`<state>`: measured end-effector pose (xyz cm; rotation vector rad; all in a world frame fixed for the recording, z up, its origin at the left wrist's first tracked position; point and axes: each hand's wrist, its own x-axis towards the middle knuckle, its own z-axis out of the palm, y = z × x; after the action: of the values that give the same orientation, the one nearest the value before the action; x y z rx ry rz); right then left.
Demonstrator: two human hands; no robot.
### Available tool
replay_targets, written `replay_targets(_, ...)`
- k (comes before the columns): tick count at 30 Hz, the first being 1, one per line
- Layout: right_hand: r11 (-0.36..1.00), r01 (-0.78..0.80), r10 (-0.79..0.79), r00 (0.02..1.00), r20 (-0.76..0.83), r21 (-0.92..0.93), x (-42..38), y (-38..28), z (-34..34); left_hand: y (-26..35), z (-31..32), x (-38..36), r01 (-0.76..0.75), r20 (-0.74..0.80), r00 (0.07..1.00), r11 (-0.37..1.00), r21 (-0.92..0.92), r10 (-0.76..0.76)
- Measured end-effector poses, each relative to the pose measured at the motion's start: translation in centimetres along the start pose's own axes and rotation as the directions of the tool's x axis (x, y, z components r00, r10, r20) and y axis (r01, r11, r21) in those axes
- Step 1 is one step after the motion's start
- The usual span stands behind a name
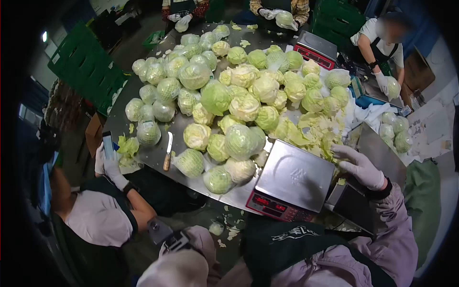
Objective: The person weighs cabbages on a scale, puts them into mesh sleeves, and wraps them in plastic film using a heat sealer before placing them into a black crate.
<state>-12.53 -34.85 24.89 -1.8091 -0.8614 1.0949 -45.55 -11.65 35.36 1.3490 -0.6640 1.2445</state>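
My right hand (359, 166), in a white glove, reaches past the right side of a digital scale (297, 176). Its fingers are stretched out and apart, holding nothing, close to a heap of loose cabbage leaves (321, 130). The scale's steel platform bears nothing, and its red display is lit. My left sleeve (201, 241) shows at the bottom with a dark mount strapped near it; the left hand itself does not show. Left of the scale lie cabbages in net and film, among them a netted cabbage (241, 142) and a bare cabbage (197, 137).
A knife (168, 150) lies at the table's left edge. One person at left holds a phone (108, 145); others across the table handle cabbages. A second scale (315, 49) stands at the back. Green crates (86, 64) are stacked left. Wrapped cabbages (395, 126) sit at right.
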Motion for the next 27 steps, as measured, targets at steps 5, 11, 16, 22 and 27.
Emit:
replay_targets(5,0.990,-0.140,0.138,0.988,-0.067,-0.023,0.4,-0.4,2.2,-16.8,-13.5,-4.5,0.733,-0.590,0.668,0.537,0.417,-0.453)
replay_targets(11,0.986,-0.149,0.161,0.966,-0.202,0.071,-2.3,2.7,3.9,-35.7,-25.4,-14.1,0.792,-0.577,-0.496,-0.066,-0.607,-0.649)
replay_targets(16,0.986,-0.154,0.168,0.946,-0.278,0.070,-5.0,5.4,4.9,-42.5,-25.2,-17.3,0.884,-0.839,-0.382,0.110,-0.453,-0.388)
replay_targets(22,0.957,-0.195,0.262,0.898,-0.354,0.213,-7.5,7.0,5.6,-37.3,-23.5,-16.0,0.666,-0.695,-0.286,0.385,-0.639,-0.659)
replay_targets(27,0.940,-0.203,0.300,0.875,-0.381,0.274,-8.8,8.2,5.9,-32.1,-24.2,-15.1,0.648,-0.367,0.119,0.352,-0.676,-0.923)
